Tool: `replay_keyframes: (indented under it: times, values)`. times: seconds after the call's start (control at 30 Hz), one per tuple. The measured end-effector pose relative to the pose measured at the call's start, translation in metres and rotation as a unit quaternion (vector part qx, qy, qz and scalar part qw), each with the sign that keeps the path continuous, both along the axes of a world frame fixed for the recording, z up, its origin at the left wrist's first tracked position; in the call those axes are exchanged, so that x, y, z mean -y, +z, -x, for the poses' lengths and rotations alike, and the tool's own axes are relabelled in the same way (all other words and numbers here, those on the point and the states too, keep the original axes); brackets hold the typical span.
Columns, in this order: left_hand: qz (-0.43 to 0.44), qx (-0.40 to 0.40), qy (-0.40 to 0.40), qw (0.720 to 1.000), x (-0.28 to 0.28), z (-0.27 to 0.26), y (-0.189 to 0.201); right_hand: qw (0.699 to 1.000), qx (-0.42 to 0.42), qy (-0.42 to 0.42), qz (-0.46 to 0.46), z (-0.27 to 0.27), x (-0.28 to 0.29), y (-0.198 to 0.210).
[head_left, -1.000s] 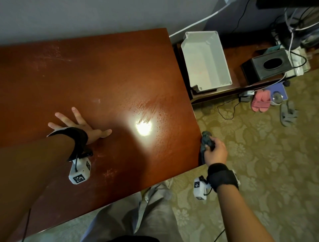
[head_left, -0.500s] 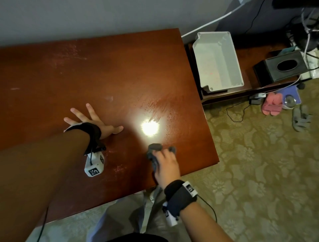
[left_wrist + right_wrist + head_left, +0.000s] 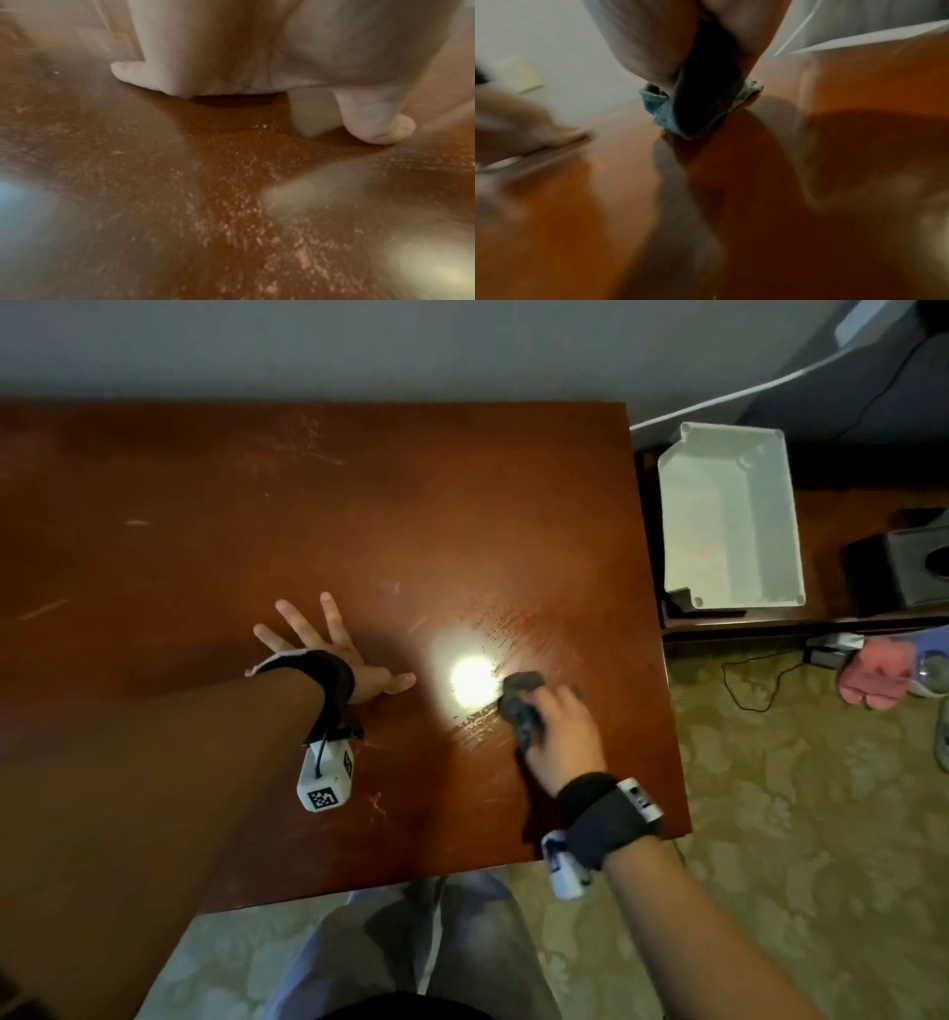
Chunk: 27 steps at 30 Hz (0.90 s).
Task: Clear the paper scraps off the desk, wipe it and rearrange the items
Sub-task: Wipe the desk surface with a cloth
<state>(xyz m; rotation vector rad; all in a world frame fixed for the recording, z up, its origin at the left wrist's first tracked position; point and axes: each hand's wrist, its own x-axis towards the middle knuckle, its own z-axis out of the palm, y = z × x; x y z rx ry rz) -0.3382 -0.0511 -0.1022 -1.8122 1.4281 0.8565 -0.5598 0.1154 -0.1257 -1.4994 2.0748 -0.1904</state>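
Note:
The reddish-brown wooden desk [image 3: 308,505] fills most of the head view. My right hand [image 3: 557,731] grips a dark bunched cloth [image 3: 521,698] and presses it on the desk beside a bright glare spot, where the wood looks wet. In the right wrist view the cloth [image 3: 695,105] sticks out dark and bluish below my curled fingers, touching the desk [image 3: 731,223]. My left hand [image 3: 334,644] lies flat on the desk with fingers spread, left of the cloth. The left wrist view shows the left hand [image 3: 231,67] pressed on the speckled desk [image 3: 231,203].
A white plastic box [image 3: 729,516] lies on a lower shelf right of the desk, with a dark tissue box [image 3: 904,567] beyond it. Cables [image 3: 755,680] and pink slippers [image 3: 873,675] lie on the patterned carpet [image 3: 796,814]. The desk's right edge runs close to my right wrist.
My right hand brought the cloth from beside the desk's right edge onto the desktop, then slid it rightwards to beside the glare spot. The left hand stayed flat in place.

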Motion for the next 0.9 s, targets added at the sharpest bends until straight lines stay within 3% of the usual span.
replay_keyframes:
  times: [0.1,0.2,0.4,0.53,0.67,0.8,0.9]
  values:
    - [-0.005,0.000,-0.004,1.000,0.000,0.000,-0.001,0.996,-0.049,-0.076,0.006,0.073,0.030,0.006]
    - [-0.014,0.000,-0.003,1.000,0.002,0.000,0.001,0.992,-0.085,-0.093,-0.012,0.094,0.046,0.006]
    - [-0.018,0.005,0.007,1.000,0.003,-0.001,-0.004,0.999,-0.049,-0.021,-0.001,0.034,0.039,0.007]
    - [-0.023,0.005,0.010,1.000,0.003,0.000,-0.002,0.995,0.023,0.099,0.002,-0.040,0.022,0.005]
    - [-0.023,0.006,0.010,1.000,0.004,0.001,-0.004,0.972,0.056,0.224,-0.044,-0.089,0.008,0.005]
    - [-0.022,0.008,0.014,1.000,0.004,0.001,-0.006,0.964,0.066,0.250,-0.068,-0.090,0.012,0.007]
    - [-0.020,0.003,0.016,1.000,0.003,0.002,-0.004,0.973,0.063,0.216,-0.047,-0.064,0.023,0.007]
